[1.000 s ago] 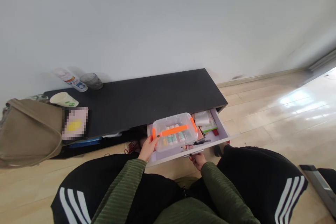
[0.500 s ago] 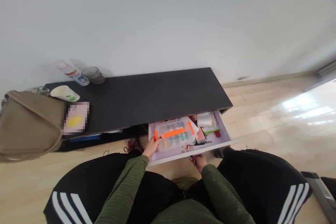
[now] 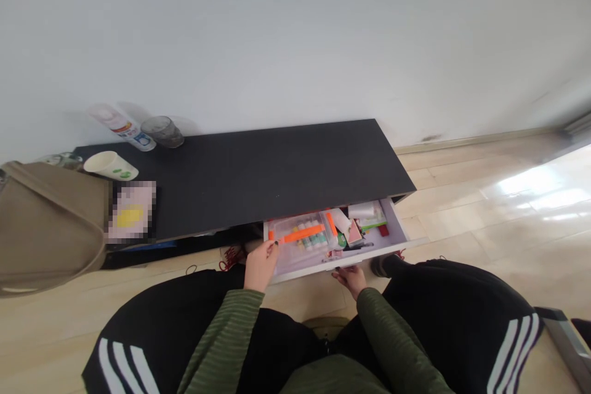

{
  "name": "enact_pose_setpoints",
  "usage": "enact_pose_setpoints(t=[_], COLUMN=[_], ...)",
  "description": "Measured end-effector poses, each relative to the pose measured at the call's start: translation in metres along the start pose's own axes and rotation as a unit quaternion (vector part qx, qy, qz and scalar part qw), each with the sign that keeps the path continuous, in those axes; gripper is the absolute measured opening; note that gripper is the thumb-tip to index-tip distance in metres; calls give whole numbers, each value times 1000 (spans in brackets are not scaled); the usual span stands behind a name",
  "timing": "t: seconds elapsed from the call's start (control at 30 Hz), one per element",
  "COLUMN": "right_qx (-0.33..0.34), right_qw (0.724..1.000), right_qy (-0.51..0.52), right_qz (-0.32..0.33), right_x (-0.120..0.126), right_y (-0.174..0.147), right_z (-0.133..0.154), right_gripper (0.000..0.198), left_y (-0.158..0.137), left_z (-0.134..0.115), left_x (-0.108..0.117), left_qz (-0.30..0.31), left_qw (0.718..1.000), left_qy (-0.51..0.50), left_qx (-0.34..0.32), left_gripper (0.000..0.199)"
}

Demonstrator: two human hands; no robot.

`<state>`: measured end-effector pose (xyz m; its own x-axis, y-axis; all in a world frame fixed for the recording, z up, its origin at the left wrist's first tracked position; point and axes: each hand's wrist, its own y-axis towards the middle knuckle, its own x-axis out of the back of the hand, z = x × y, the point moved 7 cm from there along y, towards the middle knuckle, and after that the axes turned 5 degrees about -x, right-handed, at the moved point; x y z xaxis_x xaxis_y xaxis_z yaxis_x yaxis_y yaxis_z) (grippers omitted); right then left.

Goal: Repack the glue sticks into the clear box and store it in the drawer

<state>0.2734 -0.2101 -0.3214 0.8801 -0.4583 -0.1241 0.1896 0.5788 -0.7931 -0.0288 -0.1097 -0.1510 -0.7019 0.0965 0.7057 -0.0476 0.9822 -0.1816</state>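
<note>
Left hand: fingers nearly closed at clear box's left end, grip unclear. Right hand: fingers curled at drawer's front edge, can't tell if gripping.

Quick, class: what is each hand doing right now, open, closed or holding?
Left hand: fingers bent at the box's orange handle; grip cannot be told.
Right hand: fingers curled at the drawer's front; grip cannot be told.

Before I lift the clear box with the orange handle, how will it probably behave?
The clear box looks like rigid plastic, so it should keep its shape. The small bottles inside seem to have room around them, so they may slide if it tilts. Its smooth-looking lid could be slippery.
</note>
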Motion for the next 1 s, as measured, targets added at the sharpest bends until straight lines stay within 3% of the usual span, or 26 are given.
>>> enact_pose_setpoints(t=[0.17, 0.4, 0.67, 0.8, 0.9, 0.97, 1.0], right_qx=[-13, -19, -9, 3, 17, 25, 20], right_qw=[1000, 1000, 997, 991, 977, 965, 954], right_qy=[22, -1, -68, -134, -212, -263, -299], right_qz=[-13, -15, -19, -24, -24, -9, 12], right_x=[-15, -42, -84, -94, -99, -103, -107], right_y=[16, 45, 74, 71, 57, 39, 26], right_z=[15, 47, 96, 115, 120, 121, 121], right_gripper=[42, 42, 35, 30, 22, 16, 15], left_y=[-12, -13, -5, -1, 0, -3, -8], left_z=[-4, -11, 4, 3, -6, -16, -19], left_x=[-6, -26, -29, -38, -42, -45, -49], left_qz=[-24, -1, 17, 37, 61, 107, 161], left_qw=[992, 994, 993, 993, 997, 994, 986], left_qy=[-126, -112, -114, -109, -52, 16, 36], left_qx=[7, -15, 19, 15, 9, 7, 11], left_gripper=[29, 27, 26, 26, 26, 24, 23])
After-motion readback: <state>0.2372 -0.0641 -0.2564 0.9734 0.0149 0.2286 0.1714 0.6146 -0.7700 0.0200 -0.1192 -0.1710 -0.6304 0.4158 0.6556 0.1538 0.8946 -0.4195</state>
